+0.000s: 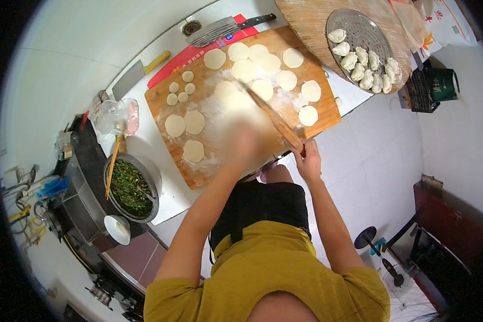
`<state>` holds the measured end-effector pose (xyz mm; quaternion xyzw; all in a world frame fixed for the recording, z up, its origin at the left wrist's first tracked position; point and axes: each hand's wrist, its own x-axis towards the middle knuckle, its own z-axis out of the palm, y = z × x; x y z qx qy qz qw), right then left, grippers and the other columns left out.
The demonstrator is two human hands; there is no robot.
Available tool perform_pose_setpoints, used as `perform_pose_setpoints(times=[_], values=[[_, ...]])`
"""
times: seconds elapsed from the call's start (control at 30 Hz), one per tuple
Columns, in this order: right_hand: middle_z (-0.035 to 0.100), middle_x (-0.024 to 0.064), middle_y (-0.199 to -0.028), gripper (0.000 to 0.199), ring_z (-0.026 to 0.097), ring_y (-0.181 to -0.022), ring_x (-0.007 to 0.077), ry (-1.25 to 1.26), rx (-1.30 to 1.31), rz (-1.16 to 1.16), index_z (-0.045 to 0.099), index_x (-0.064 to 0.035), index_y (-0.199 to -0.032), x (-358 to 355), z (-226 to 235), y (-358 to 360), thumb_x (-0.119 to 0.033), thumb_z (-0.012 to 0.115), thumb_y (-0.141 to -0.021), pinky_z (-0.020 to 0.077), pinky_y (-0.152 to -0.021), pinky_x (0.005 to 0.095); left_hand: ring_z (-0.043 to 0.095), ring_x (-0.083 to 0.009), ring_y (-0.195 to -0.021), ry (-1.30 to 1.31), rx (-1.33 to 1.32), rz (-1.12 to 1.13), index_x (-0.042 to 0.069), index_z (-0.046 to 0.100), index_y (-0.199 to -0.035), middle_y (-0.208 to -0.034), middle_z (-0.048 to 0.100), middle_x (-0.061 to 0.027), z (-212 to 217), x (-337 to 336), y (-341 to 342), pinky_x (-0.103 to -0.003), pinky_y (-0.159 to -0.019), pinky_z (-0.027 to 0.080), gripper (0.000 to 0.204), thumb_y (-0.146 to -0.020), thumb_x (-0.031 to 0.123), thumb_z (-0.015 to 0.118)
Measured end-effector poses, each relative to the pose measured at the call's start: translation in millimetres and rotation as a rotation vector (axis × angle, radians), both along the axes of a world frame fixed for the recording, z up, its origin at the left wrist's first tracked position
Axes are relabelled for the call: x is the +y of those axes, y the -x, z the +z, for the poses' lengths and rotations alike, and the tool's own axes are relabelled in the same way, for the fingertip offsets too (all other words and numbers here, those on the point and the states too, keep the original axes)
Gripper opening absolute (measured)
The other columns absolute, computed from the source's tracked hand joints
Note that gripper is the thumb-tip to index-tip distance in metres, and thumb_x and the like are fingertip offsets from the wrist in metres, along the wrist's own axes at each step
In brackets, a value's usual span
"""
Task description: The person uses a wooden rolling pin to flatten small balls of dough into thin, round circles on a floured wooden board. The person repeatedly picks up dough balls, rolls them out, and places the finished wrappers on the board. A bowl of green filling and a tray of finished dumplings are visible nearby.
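My right hand (309, 160) grips the near end of a wooden rolling pin (273, 117), which slants across the floured wooden board (327, 102). Over the near part of the board, my left hand (242, 144) is smeared, so its fingers and anything in them cannot be made out. Several thin round dough wrappers (243, 70) lie on the far and right parts of the board, some overlapping. More wrappers (194, 122) rest on its left side. Beyond those sits a cluster of small dough pieces (183, 97).
A bowl of chopped green filling (127, 188) with chopsticks (111, 169) stands left, near a small white bowl (117, 229). Behind the board lie a slotted knife (214, 32) and a cleaver (129, 80). Filled dumplings (366, 79) rest on a perforated metal tray (354, 22) at far right.
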<state>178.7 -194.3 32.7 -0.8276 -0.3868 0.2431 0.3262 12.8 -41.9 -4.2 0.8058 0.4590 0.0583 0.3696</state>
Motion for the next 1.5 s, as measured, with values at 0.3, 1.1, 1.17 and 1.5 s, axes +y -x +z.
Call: perform_pose_setpoints(times=[0.3,1.1,1.17,1.5], values=[[0.055,0.0113,-0.116,0.051,0.055,-0.109,0.0303,0.154,-0.442,0.528,0.055,-0.0089,-0.121,19,-26,6,-0.026,0.074,-0.077,0.0458,-0.088,0.0438,0.019,-0.0393,-0.145,-0.126,0.160,-0.219,0.008,0.025,-0.151,-0.158,0.021,-0.0160,29,10,46,-0.053,-0.117,0.017,0.076,-0.087,0.029,0.060],[0.039,0.0164,-0.142,0.076,0.039,-0.129,0.0389,0.172,-0.567,0.533,0.036,-0.0230,-0.148,-1,-20,30,-0.036,0.069,-0.080,0.0312,-0.105,0.0545,0.019,-0.0415,-0.144,-0.172,0.138,-0.283,0.008,0.026,-0.151,-0.158,0.019,-0.0176,0,-37,100,-0.053,-0.116,0.020,0.077,-0.086,0.028,0.062],[0.047,0.0147,-0.130,0.078,0.047,-0.118,0.0370,0.165,-0.547,0.480,0.038,-0.0232,-0.146,24,-18,18,-0.029,0.073,-0.076,0.0379,-0.097,0.0516,0.019,-0.0416,-0.144,-0.225,0.081,-0.220,0.008,0.026,-0.151,-0.158,0.019,-0.0181,5,-16,77,-0.054,-0.116,0.020,0.078,-0.086,0.029,0.062],[0.061,0.0162,-0.107,0.039,0.063,-0.089,0.0365,0.051,-0.119,0.366,0.057,-0.0082,-0.118,22,2,2,-0.021,0.070,-0.084,0.0524,-0.072,0.0425,0.050,-0.0323,-0.123,-0.324,-0.319,-0.365,0.008,0.061,-0.118,-0.125,0.058,-0.0101,25,21,15,-0.048,-0.109,0.034,0.044,-0.077,0.015,0.074]])
